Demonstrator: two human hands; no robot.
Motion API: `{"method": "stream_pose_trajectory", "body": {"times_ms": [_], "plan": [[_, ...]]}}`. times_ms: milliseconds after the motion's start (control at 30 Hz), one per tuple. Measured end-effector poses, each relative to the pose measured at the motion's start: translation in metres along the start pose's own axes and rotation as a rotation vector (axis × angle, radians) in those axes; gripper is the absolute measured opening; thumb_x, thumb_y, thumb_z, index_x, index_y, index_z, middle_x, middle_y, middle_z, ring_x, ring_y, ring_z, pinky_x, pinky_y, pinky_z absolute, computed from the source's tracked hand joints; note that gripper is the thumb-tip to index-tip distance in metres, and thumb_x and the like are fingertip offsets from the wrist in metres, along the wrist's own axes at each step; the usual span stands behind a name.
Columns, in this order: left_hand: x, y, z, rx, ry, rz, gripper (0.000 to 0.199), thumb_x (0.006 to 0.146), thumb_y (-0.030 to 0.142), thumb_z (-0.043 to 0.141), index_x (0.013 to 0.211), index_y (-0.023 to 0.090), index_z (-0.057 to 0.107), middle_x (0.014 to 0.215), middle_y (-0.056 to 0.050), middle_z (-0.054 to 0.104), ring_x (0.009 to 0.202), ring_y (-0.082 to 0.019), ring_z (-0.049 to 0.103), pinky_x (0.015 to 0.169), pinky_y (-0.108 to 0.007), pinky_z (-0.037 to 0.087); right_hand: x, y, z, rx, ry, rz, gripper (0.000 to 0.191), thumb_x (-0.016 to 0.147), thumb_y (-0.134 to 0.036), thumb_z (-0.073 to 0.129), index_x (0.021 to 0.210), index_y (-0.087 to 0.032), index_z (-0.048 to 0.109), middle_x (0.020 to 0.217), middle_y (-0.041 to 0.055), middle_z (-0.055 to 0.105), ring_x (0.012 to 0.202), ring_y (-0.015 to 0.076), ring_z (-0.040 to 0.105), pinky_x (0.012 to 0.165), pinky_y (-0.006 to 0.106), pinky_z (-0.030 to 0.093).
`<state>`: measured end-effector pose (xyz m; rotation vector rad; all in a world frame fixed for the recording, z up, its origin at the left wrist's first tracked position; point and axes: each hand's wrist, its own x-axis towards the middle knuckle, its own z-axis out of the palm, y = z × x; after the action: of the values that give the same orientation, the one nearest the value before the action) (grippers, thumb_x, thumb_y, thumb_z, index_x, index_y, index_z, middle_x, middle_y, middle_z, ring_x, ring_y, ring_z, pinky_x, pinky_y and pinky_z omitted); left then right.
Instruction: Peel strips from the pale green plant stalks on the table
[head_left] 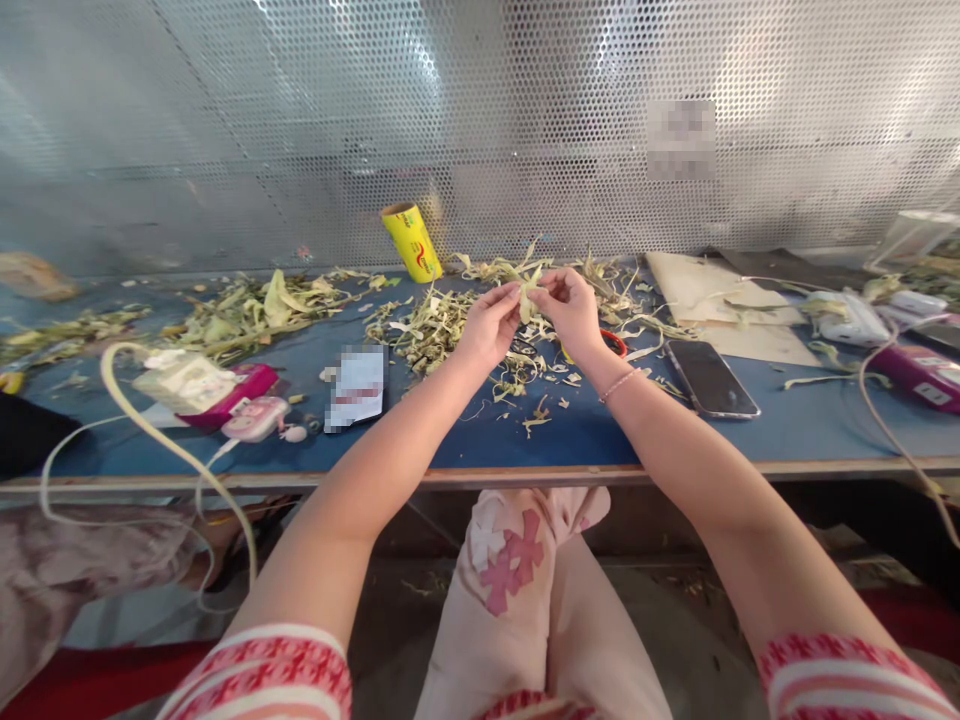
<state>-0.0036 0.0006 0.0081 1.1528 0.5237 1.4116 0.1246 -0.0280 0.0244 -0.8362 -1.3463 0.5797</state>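
My left hand point(493, 322) and my right hand point(568, 305) meet above the middle of the blue table. Between their fingertips they pinch a pale green leafy piece point(529, 296). Just below and to the left lies a pile of dried, curled plant strips point(431, 330). Scissors with a red and yellow handle point(613, 344) lie beside my right wrist, partly hidden by it. Small scraps point(536, 418) are scattered on the table nearer to me.
A yellow tube point(412, 243) leans at the back. Phones point(711, 378) point(358, 388) lie at both sides, with cables and power adapters point(187, 385) farther out. Cardboard point(712, 290) is at the back right, another leaf pile point(262, 312) at left. A perforated metal panel point(480, 130) stands behind.
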Motion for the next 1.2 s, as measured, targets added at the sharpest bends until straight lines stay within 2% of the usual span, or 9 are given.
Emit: {"method": "stream_pose_trajectory", "body": {"times_ms": [133, 233, 333, 567, 667, 800, 967, 1200], "plan": [[0.0, -0.001, 0.0, 0.0, -0.008, 0.019, 0.009, 0.077, 0.023, 0.068, 0.085, 0.021, 0.07, 0.083, -0.002, 0.071, 0.085, -0.012, 0.066, 0.081, -0.029, 0.052, 0.001, 0.003, 0.001, 0.1, -0.035, 0.008, 0.029, 0.071, -0.037, 0.072, 0.084, -0.022, 0.051, 0.073, -0.0038, 0.051, 0.065, 0.0078, 0.049, 0.064, 0.024, 0.044], [-0.001, -0.001, 0.001, 0.008, -0.017, 0.02, 0.006, 0.078, 0.02, 0.066, 0.082, 0.022, 0.07, 0.084, -0.001, 0.071, 0.083, -0.011, 0.065, 0.08, -0.029, 0.051, 0.002, 0.003, -0.001, 0.156, -0.102, 0.072, 0.036, 0.069, -0.045, 0.073, 0.084, -0.022, 0.05, 0.072, -0.004, 0.05, 0.066, 0.0081, 0.05, 0.066, 0.025, 0.045], [-0.002, 0.0, 0.003, 0.003, -0.036, 0.028, 0.01, 0.078, 0.015, 0.064, 0.078, 0.022, 0.071, 0.081, 0.0, 0.071, 0.076, -0.009, 0.064, 0.079, -0.028, 0.05, 0.003, 0.003, -0.003, 0.186, -0.143, 0.106, 0.04, 0.063, -0.046, 0.077, 0.08, -0.021, 0.05, 0.069, -0.0049, 0.048, 0.064, 0.0075, 0.047, 0.064, 0.024, 0.044], [-0.005, 0.002, 0.007, -0.01, -0.001, 0.012, 0.007, 0.075, 0.013, 0.066, 0.075, 0.018, 0.07, 0.078, -0.001, 0.07, 0.074, -0.008, 0.063, 0.079, -0.025, 0.049, 0.003, 0.004, -0.001, 0.139, -0.084, 0.116, 0.046, 0.057, -0.044, 0.081, 0.081, -0.021, 0.05, 0.071, -0.0055, 0.049, 0.064, 0.0072, 0.047, 0.064, 0.023, 0.043], [-0.006, 0.002, 0.008, -0.019, -0.007, 0.004, 0.006, 0.076, 0.014, 0.065, 0.073, 0.017, 0.069, 0.073, -0.001, 0.069, 0.069, -0.008, 0.061, 0.074, -0.024, 0.048, 0.002, 0.006, 0.002, 0.119, -0.095, 0.124, 0.043, 0.063, -0.05, 0.075, 0.083, -0.021, 0.05, 0.073, -0.0046, 0.05, 0.065, 0.0073, 0.048, 0.064, 0.023, 0.043], [-0.009, 0.002, 0.011, -0.016, 0.004, 0.006, 0.007, 0.076, 0.016, 0.065, 0.069, 0.016, 0.066, 0.063, 0.0, 0.065, 0.062, -0.007, 0.058, 0.069, -0.023, 0.047, 0.001, 0.011, 0.002, 0.024, -0.105, 0.121, 0.036, 0.08, -0.057, 0.056, 0.08, -0.022, 0.049, 0.066, -0.0042, 0.046, 0.061, 0.0082, 0.046, 0.058, 0.022, 0.042], [-0.012, 0.0, 0.015, 0.107, 0.035, 0.052, 0.011, 0.074, 0.025, 0.069, 0.071, 0.017, 0.062, 0.062, 0.001, 0.062, 0.058, -0.008, 0.056, 0.065, -0.025, 0.046, 0.002, 0.019, -0.001, -0.095, -0.094, 0.122, 0.031, 0.086, -0.054, 0.047, 0.079, -0.023, 0.05, 0.063, -0.0035, 0.046, 0.062, 0.0106, 0.047, 0.059, 0.023, 0.042], [-0.009, -0.007, 0.01, 0.235, 0.044, 0.121, 0.014, 0.073, 0.028, 0.07, 0.073, 0.016, 0.063, 0.063, 0.001, 0.061, 0.056, -0.007, 0.051, 0.06, -0.023, 0.041, 0.004, 0.014, -0.004, -0.208, -0.089, 0.093, 0.022, 0.081, -0.037, 0.051, 0.066, -0.022, 0.046, 0.06, -0.0036, 0.045, 0.062, 0.011, 0.046, 0.059, 0.023, 0.04]]}}
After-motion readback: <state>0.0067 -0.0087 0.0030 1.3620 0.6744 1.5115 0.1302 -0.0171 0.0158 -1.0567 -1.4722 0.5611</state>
